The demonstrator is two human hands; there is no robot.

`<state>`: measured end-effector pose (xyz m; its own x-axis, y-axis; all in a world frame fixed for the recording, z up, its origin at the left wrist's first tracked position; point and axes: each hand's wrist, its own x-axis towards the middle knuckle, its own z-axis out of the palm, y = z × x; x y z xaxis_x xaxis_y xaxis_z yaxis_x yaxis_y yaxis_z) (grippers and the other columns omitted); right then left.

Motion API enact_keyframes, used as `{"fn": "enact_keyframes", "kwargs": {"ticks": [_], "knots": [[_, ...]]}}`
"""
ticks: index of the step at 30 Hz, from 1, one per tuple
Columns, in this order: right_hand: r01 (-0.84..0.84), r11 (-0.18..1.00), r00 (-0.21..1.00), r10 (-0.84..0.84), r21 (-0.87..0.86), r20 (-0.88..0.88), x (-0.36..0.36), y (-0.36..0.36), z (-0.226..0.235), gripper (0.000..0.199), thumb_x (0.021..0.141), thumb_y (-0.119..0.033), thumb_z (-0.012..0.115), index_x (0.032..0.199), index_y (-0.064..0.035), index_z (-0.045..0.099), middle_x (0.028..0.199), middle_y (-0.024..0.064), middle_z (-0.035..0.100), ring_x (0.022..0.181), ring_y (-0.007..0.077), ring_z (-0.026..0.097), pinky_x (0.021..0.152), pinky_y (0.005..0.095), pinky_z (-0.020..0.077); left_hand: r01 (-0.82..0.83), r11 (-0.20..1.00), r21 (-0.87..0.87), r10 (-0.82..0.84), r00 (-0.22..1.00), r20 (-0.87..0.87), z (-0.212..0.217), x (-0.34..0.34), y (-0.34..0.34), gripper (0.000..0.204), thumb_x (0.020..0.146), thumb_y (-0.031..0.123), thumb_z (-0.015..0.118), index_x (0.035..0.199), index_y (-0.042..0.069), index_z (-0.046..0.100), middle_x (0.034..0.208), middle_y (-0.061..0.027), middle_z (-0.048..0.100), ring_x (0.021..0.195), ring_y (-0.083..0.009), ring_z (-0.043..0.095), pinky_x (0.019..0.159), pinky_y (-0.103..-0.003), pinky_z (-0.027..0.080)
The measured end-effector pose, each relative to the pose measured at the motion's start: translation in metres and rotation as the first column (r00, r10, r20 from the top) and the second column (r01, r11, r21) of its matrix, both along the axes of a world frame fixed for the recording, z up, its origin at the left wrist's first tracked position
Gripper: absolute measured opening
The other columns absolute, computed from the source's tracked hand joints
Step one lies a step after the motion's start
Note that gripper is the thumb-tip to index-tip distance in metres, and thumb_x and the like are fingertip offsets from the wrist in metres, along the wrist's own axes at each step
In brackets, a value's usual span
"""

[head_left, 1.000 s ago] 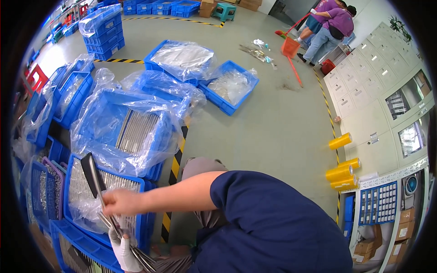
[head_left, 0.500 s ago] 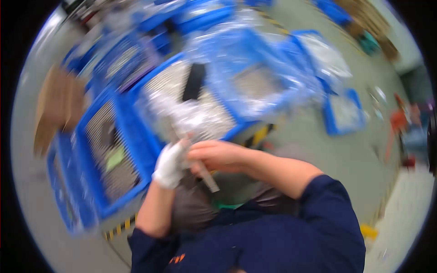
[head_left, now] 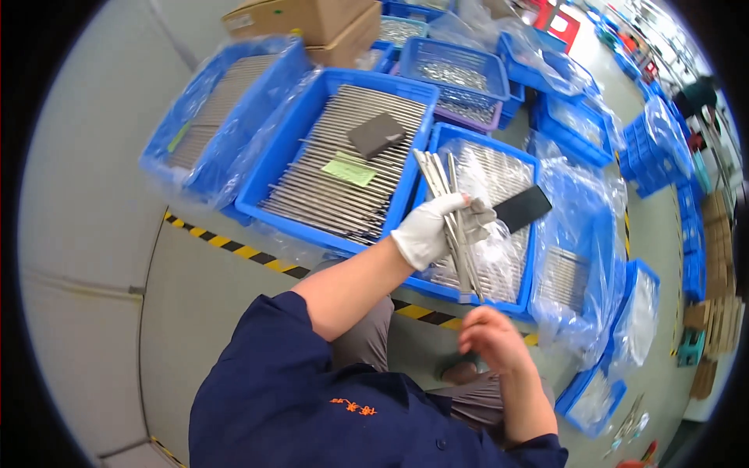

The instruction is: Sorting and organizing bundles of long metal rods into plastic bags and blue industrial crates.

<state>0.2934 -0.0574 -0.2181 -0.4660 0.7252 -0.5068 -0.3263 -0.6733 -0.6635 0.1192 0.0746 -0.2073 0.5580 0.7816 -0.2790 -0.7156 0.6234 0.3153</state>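
Observation:
My left hand point(head_left: 429, 234), in a white glove with bare or darkened fingertips, is closed around a bundle of several slim metal strips point(head_left: 460, 257). The bundle stands at a slant, fanned slightly at its upper end, above a blue crate point(head_left: 533, 257) lined with clear plastic. That crate holds rows of metal rods, and a flat black rectangular piece point(head_left: 524, 208) lies over it beside my gloved fingers. My bare right hand point(head_left: 495, 339) is just below the bundle's lower end, apart from it, fingers loosely bent, with nothing visible in it.
To the left, a blue crate point(head_left: 248, 204) of metal rods carries a dark block point(head_left: 377, 135) and a green slip point(head_left: 349, 168). Another plastic-lined crate point(head_left: 168, 168) stands farther left. Cardboard boxes point(head_left: 292, 19) and stacked blue baskets point(head_left: 499, 70) stand behind. Striped floor tape point(head_left: 226, 243) runs below.
The view has swung left. My right hand, which was at the strips beside my left, has come away toward me; my left hand still holds the strips and has tilted them upright.

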Motion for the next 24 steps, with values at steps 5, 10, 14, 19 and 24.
{"fn": "enact_keyframes", "kwargs": {"ticks": [5,10,14,19,24], "knots": [[0.514,0.857,0.82,-0.481,0.029,-0.309,0.024,0.023,-0.037,0.008,0.077,-0.007,0.043,0.081,-0.0071,0.05,0.073,0.0067,0.054,0.068,0.017,0.052,0.065,0.0324,0.0435,-0.095,0.995,0.034,0.093,0.993,0.07,0.0,0.016,-0.015,0.016,0.083,0.026,0.05,0.082,0.01,0.051,0.071,-0.0047,0.056,0.063,-0.0156,0.055,0.057,-0.029,0.047],[0.491,0.838,0.657,-0.535,-0.237,-0.531,-0.033,0.037,-0.027,0.037,0.087,-0.032,0.033,0.099,-0.0012,0.049,0.098,0.0128,0.056,0.092,0.0239,0.052,0.08,0.0403,0.0403,-0.236,0.956,0.171,0.242,0.97,-0.016,0.013,0.023,-0.038,0.014,0.08,0.013,0.055,0.089,0.01,0.045,0.068,-0.0006,0.05,0.056,-0.0103,0.051,0.049,-0.025,0.044],[0.623,0.772,0.688,-0.616,-0.123,-0.383,-0.056,0.046,-0.014,0.04,0.087,-0.029,0.031,0.112,0.0004,0.043,0.113,0.013,0.049,0.108,0.0263,0.044,0.096,0.0399,0.0304,-0.324,0.894,0.309,0.339,0.941,0.006,0.019,0.022,-0.059,0.019,0.079,0.01,0.056,0.095,0.008,0.046,0.081,0.0011,0.051,0.072,-0.0061,0.049,0.061,-0.02,0.043],[0.462,0.886,0.845,-0.452,-0.035,-0.285,-0.093,0.057,0.001,0.034,0.087,-0.033,0.037,0.108,-0.0073,0.048,0.102,0.0085,0.054,0.096,0.0225,0.05,0.083,0.0354,0.0387,-0.359,0.848,0.39,0.461,0.863,-0.208,0.039,-0.029,-0.063,0.01,0.081,0.017,0.054,0.085,0.008,0.052,0.067,0.0037,0.048,0.057,-0.0035,0.044,0.049,-0.02,0.038],[0.54,0.825,0.841,-0.517,0.169,-0.162,-0.018,0.055,-0.022,0.021,0.084,-0.03,0.047,0.085,-0.0109,0.054,0.063,-0.0015,0.05,0.06,0.0133,0.049,0.056,0.0269,0.0402,-0.375,0.51,0.774,0.827,0.46,-0.323,0.101,-0.183,-0.044,0.015,0.078,0.019,0.057,0.085,0.008,0.049,0.066,0.0023,0.047,0.055,-0.0066,0.044,0.048,-0.021,0.04]]}}
